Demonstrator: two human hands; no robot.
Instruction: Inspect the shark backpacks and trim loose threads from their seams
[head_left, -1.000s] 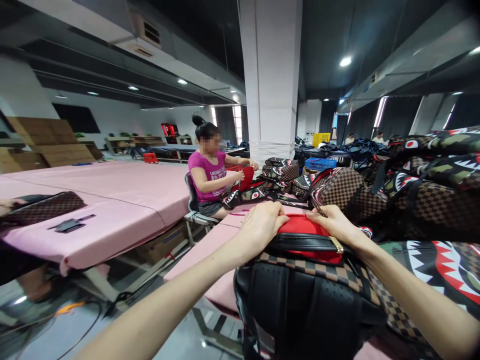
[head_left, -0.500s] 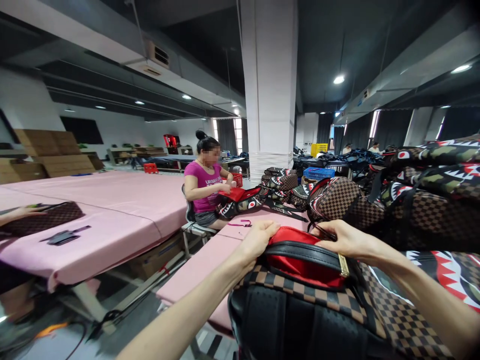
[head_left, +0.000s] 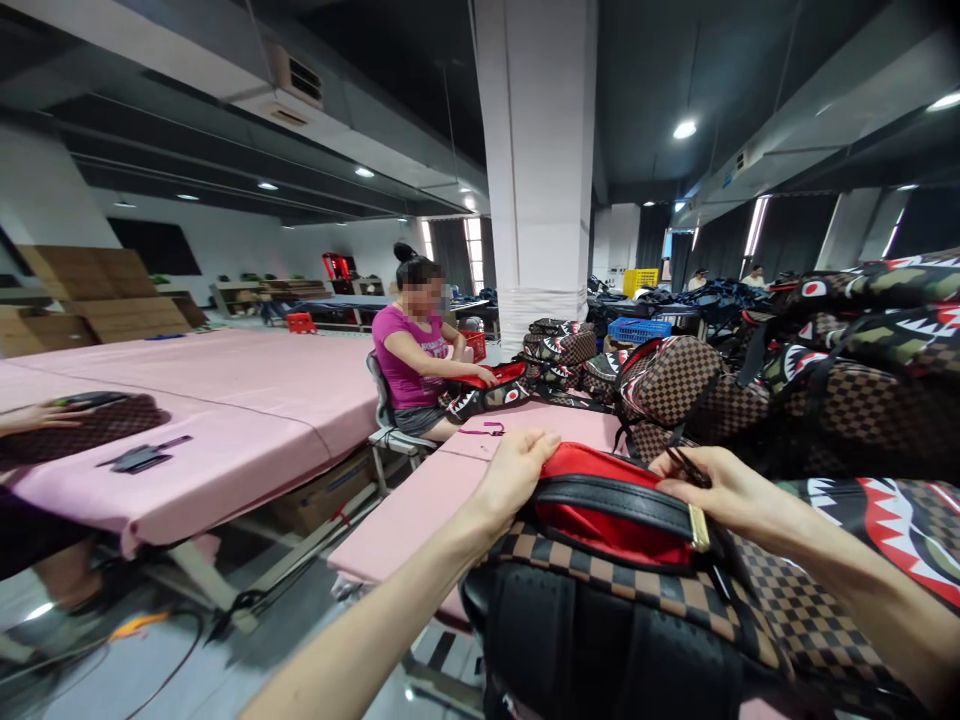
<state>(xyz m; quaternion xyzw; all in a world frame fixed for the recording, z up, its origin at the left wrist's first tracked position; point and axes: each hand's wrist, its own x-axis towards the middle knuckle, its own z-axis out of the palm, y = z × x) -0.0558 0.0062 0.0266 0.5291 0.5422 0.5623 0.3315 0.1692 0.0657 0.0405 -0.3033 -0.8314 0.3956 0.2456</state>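
A backpack (head_left: 645, 545) with brown-and-black checks, black straps and a red lining stands in front of me, its top open. My left hand (head_left: 521, 468) is closed on the left edge of the opening, thumb and fingers pinching the red lining (head_left: 577, 462). At the right end of the opening, my right hand (head_left: 705, 488) is closed on the edge. A thin dark brown item (head_left: 688, 466) sticks out of that hand; its kind is unclear. Between my hands runs the black top handle (head_left: 615, 497), with a gold metal piece (head_left: 699, 527) at its right end.
Shark-mouth checked backpacks (head_left: 862, 390) pile up on the right. A narrow pink table (head_left: 420, 510) reaches forward to a seated co-worker (head_left: 416, 345) handling another bag. On the left is a large pink table (head_left: 247, 400) with dark flat pieces (head_left: 142, 456) and another person's hand on a checked bag.
The view has shifted slightly. My right hand and the right end of the opening have moved a little right. The co-worker's arm now reaches farther out over their bag.
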